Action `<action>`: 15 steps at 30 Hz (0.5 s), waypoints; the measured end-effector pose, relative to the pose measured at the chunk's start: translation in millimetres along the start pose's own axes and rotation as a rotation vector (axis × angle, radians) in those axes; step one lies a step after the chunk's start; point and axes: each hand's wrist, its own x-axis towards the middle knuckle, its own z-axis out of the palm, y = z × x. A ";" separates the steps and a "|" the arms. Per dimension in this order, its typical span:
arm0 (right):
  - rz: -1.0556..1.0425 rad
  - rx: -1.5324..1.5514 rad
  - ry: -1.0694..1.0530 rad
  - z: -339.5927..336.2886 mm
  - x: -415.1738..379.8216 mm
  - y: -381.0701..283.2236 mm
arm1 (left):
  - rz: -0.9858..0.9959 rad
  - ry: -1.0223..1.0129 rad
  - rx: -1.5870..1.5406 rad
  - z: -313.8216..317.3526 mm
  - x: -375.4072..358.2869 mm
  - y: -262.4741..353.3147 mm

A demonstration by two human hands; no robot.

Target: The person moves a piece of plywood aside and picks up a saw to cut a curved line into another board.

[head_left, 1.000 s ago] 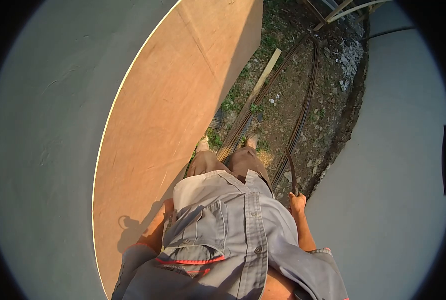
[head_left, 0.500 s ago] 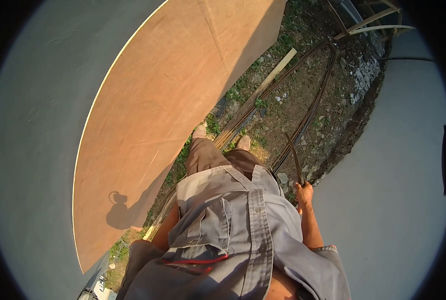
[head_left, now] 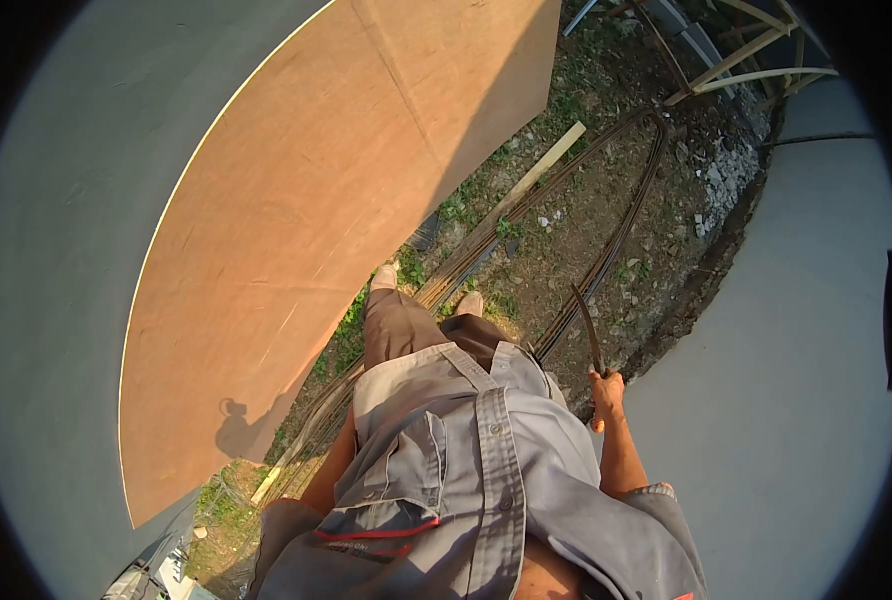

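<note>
My right hand (head_left: 607, 390) is closed around a long, narrow, dark curved blade (head_left: 591, 328), with its tip pointing away from me. The end of what looks like its handle shows below my fist. That hand hangs at my right side, near the grey wall. On the left, my forearm (head_left: 332, 465) reaches down beside my shirt, and my left hand is hidden behind my body. A large brown plywood sheet (head_left: 306, 220) stands on edge to my left, and my shadow falls on its lower part.
Long thin rusty rods (head_left: 621, 240) lie bent in a loop on the ground ahead. A pale timber strip (head_left: 546, 160) rests beside them. Grey walls (head_left: 786, 330) rise on both sides. Rubble (head_left: 728, 170) lines the right wall's foot, with a timber frame (head_left: 746, 65) farther on.
My view has shifted slightly, and the plywood edge and my feet sit a little farther left. My right hand keeps its hold on the blade at my side.
</note>
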 end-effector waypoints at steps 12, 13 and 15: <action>0.169 0.067 0.040 50.6 -6.4 79.2 | -0.026 0.218 0.193 -35.9 -58.6 30.0; 0.170 0.099 0.035 64.0 -4.0 97.6 | -0.029 0.227 0.206 -37.8 -62.1 32.1; 0.244 0.172 -0.008 57.4 -26.3 95.4 | -0.033 0.241 0.229 -39.4 -69.3 37.7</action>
